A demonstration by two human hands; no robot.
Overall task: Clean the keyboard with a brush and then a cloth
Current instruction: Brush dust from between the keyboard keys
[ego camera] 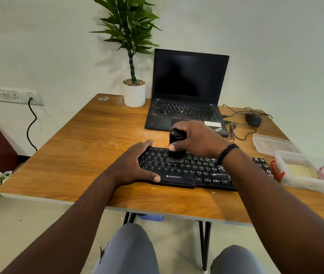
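A black keyboard (196, 171) lies on the wooden table (90, 139), near its front edge. My right hand (198, 139) grips a black brush (176, 143) upright, its bristles down on the upper left keys. My left hand (133, 165) holds the keyboard's left end, thumb on the front edge and fingers along the back edge. My right forearm covers part of the keyboard's right half. A pale cloth (300, 171) seems to lie inside the clear plastic box at the right.
An open black laptop (186, 91) stands behind the keyboard, a potted plant (134, 89) to its left. A wired mouse (254, 119) and loose cables lie at the back right. A clear plastic box (311, 180) and its lid (273, 144) sit at the right edge.
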